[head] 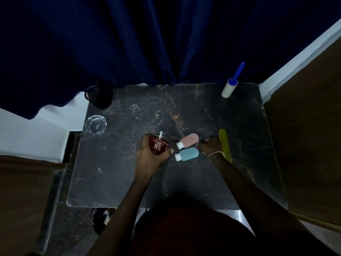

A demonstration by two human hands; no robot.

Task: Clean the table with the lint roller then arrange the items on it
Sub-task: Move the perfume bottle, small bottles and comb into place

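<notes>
1. I read this as the arranging stage: the lint roller (232, 82) stands at the table's (129, 182) 1 o'clock corner, well away from both hands, leaning toward the dark curtain (129, 43).
2. My left hand (152, 157) is clamped around the red perfume bottle (159, 145), fingers wrapped on its lower body, the silver sprayer pointing toward 12 o'clock.
3. My right hand (211, 145) rests at the base ends of the pink bottle (188, 140) and the blue bottle (187, 153). Its fingers are curled under, and I cannot tell whether they grip either bottle or only touch them.
4. Both small bottles lie on their sides, white caps pointing toward 8 o'clock, just beside each other, between my two hands.
5. The yellow comb (225, 145) lies just beyond my right wrist at 3 o'clock, running lengthwise.
6. To do this step well, I would set the perfume upright on its base before letting go, clear of the caps, then straighten the two bottles in parallel.
7. A glass ashtray (96, 124) and a black mesh cup (98, 97) sit at the 10 o'clock edge; I would keep the perfume off the ashtray.
</notes>
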